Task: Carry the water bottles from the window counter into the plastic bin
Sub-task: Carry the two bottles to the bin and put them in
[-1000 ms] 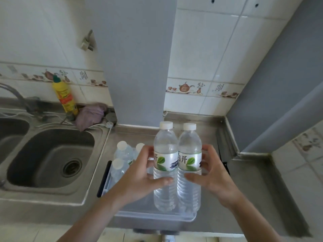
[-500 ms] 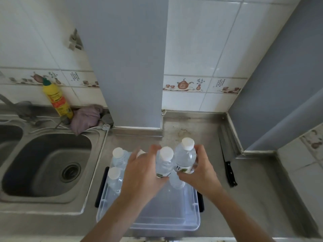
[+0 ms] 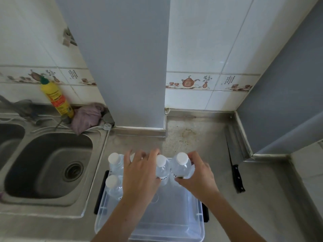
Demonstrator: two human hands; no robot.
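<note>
1. The clear plastic bin (image 3: 174,229) is seen nearest, standing on the steel counter (image 3: 262,198) just right of the sink (image 3: 49,165); its near half holds nothing that can be made out through the walls.
2. Two forearms are seen reaching over the bin from the near edge toward its far end.
3. The left hand (image 3: 139,175) is wrapped around the left held bottle (image 3: 162,169) — fingers curled over its far side, thumb on the near side. The bottle is upright, white cap up, inside the bin's far half.
4. The right hand (image 3: 199,177) is curled around the right held bottle (image 3: 181,165), also upright and capped. The two held bottles are touching side by side. Whether their bases rest on the bin floor cannot be told; the hands hide them.
5. Two more capped bottles are noted upright along the bin's left side: the near-left bottle (image 3: 112,186) and the far-left bottle (image 3: 114,162). A further white cap is partly hidden behind the left fingers.
6. A black-handled knife (image 3: 236,173) is seen lying on the counter right of the bin, well apart from it.
7. Farther left — behind the sink — a yellow squeeze bottle (image 3: 56,98) is leaning against the tiled wall (image 3: 201,49), with a purple cloth (image 3: 86,117) just beside it.
</note>
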